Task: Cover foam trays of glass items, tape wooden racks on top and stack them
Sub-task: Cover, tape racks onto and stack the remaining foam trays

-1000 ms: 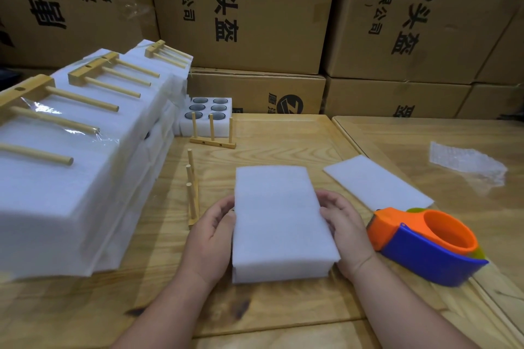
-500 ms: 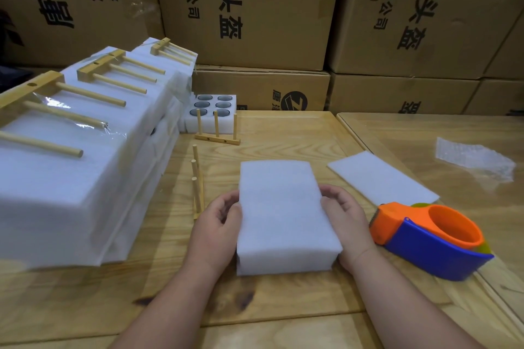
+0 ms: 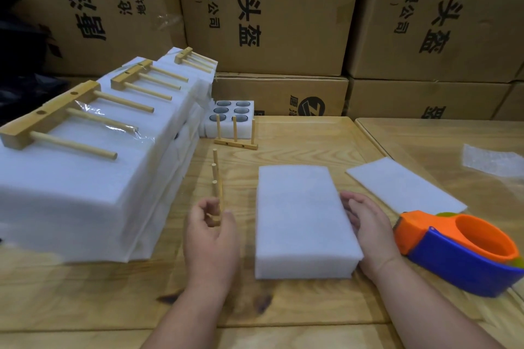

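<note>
A white rectangular foam tray with its foam cover on lies flat on the light wooden table, near its front edge. The right hand rests against the tray's right side with fingers fairly straight, touching the foam without curling round it. The left hand is just left of the tray, apart from it, its thumb and fingers curled round the near end of a small wooden rack with three upright pegs; whether the pinch is fully closed on the base I cannot tell.

A second three-peg wooden rack stands farther back, in front of an open white foam tray with six round holes holding dark glass items. At the left sits a stack of finished white foam trays with wooden racks taped on top. A thin white foam sheet lies right of the covered tray, and an orange and blue tape dispenser sits beside the right wrist. A crumpled clear plastic piece lies at the far right.

Brown cardboard cartons fill the background, printed upside down in black with Chinese characters; "头盔", "有限公司", "(西区)" and the letter "P" can be read.
</note>
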A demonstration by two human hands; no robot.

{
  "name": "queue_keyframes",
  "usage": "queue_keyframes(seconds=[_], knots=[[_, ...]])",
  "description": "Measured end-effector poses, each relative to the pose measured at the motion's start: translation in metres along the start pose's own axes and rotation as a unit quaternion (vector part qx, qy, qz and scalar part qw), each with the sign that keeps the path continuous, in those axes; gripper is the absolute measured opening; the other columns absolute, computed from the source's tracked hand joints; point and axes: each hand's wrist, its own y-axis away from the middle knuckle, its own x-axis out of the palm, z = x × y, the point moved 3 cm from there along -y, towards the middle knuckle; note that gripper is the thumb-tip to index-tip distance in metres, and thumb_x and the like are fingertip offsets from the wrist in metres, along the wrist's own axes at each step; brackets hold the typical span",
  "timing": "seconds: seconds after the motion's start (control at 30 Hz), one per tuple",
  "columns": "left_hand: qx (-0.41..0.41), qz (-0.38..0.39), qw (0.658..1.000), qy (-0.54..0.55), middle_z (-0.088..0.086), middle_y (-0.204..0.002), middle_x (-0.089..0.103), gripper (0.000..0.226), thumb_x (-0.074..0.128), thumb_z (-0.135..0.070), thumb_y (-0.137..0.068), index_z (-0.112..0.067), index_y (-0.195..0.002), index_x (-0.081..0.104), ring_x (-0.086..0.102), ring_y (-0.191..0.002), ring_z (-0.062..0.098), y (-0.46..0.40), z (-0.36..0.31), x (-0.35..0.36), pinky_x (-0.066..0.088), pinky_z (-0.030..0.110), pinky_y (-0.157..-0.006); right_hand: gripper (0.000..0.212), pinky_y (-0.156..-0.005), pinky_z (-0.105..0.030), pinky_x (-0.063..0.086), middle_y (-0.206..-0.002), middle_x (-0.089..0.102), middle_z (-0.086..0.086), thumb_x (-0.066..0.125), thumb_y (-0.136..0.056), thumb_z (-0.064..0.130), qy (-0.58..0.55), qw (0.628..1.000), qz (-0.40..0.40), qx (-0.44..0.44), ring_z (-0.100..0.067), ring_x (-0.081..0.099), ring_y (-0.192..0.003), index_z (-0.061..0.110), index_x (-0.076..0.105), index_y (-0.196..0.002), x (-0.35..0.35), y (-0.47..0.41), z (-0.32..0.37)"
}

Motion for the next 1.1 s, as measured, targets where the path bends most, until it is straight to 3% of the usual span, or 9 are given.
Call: queue_keyframes(seconds=[0.07,0.13,0.33,0.43,0.57,0.7,0.83,0.93,1.1], knots=[[0.011,-0.036,0.999,-0.008,-0.002,-0.102,0.055,0.026,0.062,-0.023,-0.081,-0.031,-0.104,0.051,0.053,-0.088,0.021,-0.018,0.001,-0.009,0.044,0.029,-0.079,0.027,-0.068,-0.029,0.054,-0.096,0.079,-0.004,0.044,-0.100,0.007,0.000,1.000,-0.002,0.002,-0.015,0.075,-0.084,0.014,0.070,-0.103,0.001,-0.001,0.000],[-0.005,-0.037,0.999,-0.023,-0.003,-0.110,0.056,0.030,0.056,-0.013,-0.087,-0.029,-0.112,0.051,0.059,-0.087,0.008,-0.043,0.005,-0.015,0.043,0.014,-0.072,0.028,-0.066,-0.028,0.054,-0.095,0.078,-0.005,0.042,-0.099,0.005,0.001,1.000,-0.002,0.003,-0.015,0.075,-0.084,0.012,0.069,-0.102,0.001,-0.001,0.001],[-0.110,0.135,0.975,-0.137,-0.011,-0.117,0.068,0.038,0.054,-0.016,-0.101,-0.027,-0.138,0.057,0.061,-0.075,-0.008,-0.089,0.030,-0.005,0.043,0.010,-0.060,0.029,-0.069,-0.028,0.054,-0.098,0.078,-0.007,0.041,-0.098,0.004,0.001,1.000,-0.004,0.004,-0.016,0.074,-0.088,0.011,0.069,-0.099,0.000,-0.002,0.000],[-0.093,0.192,0.956,-0.202,-0.020,-0.099,0.068,0.035,0.064,-0.029,-0.097,-0.032,-0.132,0.063,0.066,-0.075,-0.008,-0.089,0.027,-0.001,0.044,0.007,-0.059,0.029,-0.067,-0.027,0.054,-0.098,0.078,-0.008,0.041,-0.098,0.007,0.014,1.000,0.001,0.000,-0.016,0.074,-0.088,0.012,0.070,-0.100,0.000,-0.003,-0.001],[-0.045,0.186,0.939,-0.286,-0.003,-0.125,0.066,0.028,0.065,-0.031,-0.096,-0.025,-0.123,0.071,0.062,-0.101,0.008,-0.089,0.025,0.005,0.046,0.028,-0.088,0.030,-0.065,-0.027,0.055,-0.097,0.078,-0.008,0.043,-0.097,0.009,0.018,1.000,0.006,0.000,-0.017,0.075,-0.087,0.016,0.072,-0.096,0.000,-0.003,-0.001],[-0.026,0.156,0.943,-0.293,0.000,-0.120,0.064,0.020,0.060,-0.034,-0.099,-0.021,-0.112,0.069,0.057,-0.091,0.007,-0.085,0.017,0.010,0.039,0.023,-0.073,0.034,-0.058,-0.023,0.056,-0.095,0.078,-0.007,0.043,-0.097,0.008,0.011,1.000,0.012,0.001,-0.016,0.075,-0.081,0.020,0.074,-0.089,0.002,-0.001,0.001],[0.007,0.141,0.966,-0.219,-0.005,-0.111,0.069,0.019,0.061,-0.033,-0.098,-0.022,-0.111,0.068,0.062,-0.100,0.013,-0.080,-0.013,0.020,0.045,0.029,-0.082,0.032,-0.058,-0.022,0.056,-0.096,0.078,-0.008,0.043,-0.098,0.008,0.005,1.000,0.016,-0.004,-0.017,0.075,-0.083,0.017,0.073,-0.090,0.002,0.000,0.001],[0.060,0.159,0.964,-0.202,-0.016,-0.092,0.069,0.006,0.068,-0.036,-0.090,-0.031,-0.092,0.071,0.059,-0.078,-0.003,-0.072,-0.045,0.031,0.041,0.020,-0.068,0.031,-0.060,-0.022,0.056,-0.098,0.078,-0.008,0.045,-0.100,0.011,0.006,1.000,0.019,-0.006,-0.017,0.075,-0.087,0.018,0.074,-0.091,0.001,0.000,0.001],[0.202,0.269,0.912,-0.234,-0.038,-0.087,0.062,0.007,0.071,-0.035,-0.089,-0.040,-0.083,0.069,0.054,-0.095,-0.008,-0.054,-0.097,0.054,0.035,0.004,-0.072,0.028,-0.071,-0.028,0.053,-0.100,0.077,-0.010,0.045,-0.103,0.015,0.009,0.999,0.032,-0.010,-0.018,0.074,-0.092,0.013,0.072,-0.098,0.001,0.000,-0.001]])
